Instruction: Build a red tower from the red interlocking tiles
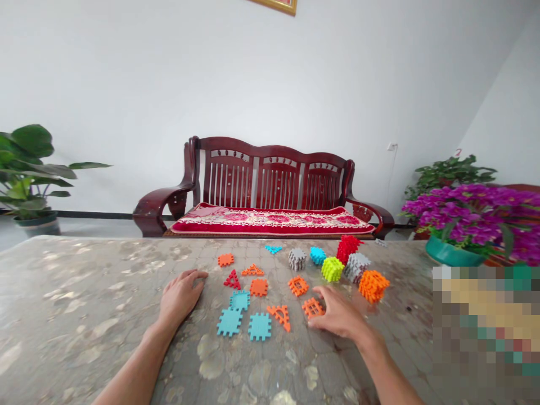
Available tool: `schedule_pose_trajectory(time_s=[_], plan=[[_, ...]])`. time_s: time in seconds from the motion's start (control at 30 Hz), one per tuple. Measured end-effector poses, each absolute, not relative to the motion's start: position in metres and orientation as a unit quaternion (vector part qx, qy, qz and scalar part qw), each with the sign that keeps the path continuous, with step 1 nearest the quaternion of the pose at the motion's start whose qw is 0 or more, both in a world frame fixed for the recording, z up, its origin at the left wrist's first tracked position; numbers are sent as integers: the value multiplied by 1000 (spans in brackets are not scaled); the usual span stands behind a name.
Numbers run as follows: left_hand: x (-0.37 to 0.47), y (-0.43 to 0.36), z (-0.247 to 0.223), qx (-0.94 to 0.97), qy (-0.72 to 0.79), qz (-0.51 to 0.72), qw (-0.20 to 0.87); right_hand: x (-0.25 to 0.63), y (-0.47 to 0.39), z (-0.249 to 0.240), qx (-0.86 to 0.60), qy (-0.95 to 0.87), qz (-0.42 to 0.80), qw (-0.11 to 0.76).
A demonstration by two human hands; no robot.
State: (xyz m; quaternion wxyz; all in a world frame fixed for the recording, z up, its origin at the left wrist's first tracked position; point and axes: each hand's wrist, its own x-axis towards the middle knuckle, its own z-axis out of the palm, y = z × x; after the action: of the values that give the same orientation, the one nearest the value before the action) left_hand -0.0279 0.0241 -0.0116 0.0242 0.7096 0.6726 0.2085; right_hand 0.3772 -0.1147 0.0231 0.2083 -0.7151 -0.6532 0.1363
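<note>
positioning: the orange lattice tile (pixel 313 308) lies on the table (pixel 202 371), directly left of the right hand (pixel 340 315), in the gap between thumb and forefinger. the thumb is at its near edge; the forefinger arches past its far right corner. whether these fingers pinch the tile or only straddle it cannot be told. the tile is roughly square, so no long axis governs the grip; its sides sit skewed to the table edge. a second lattice tile (pixel 298 286) lies just beyond it, slightly left, and the orange triangle (pixel 280 316) lies to its left. the left hand (pixel 181 295) rests on the table, fingers slack and unloaded, well apart from the tile; the right hand is clearly nearer.
</note>
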Motion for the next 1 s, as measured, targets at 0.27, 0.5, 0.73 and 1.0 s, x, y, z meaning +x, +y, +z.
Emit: schedule_pose_trajectory(time_s=[0.27,0.5,0.73,1.0], plan=[[-27,23,-9,711,675,192,29,364,-114,33,-748,-636,99,163],[-28,24,-11,712,673,198,30,381,-108,24,-756,-620,77,198],[-27,24,-12,709,675,201,32,362,-119,40,-739,-633,159,167],[-27,23,-12,709,675,200,34,337,-127,45,-722,-678,114,80]])
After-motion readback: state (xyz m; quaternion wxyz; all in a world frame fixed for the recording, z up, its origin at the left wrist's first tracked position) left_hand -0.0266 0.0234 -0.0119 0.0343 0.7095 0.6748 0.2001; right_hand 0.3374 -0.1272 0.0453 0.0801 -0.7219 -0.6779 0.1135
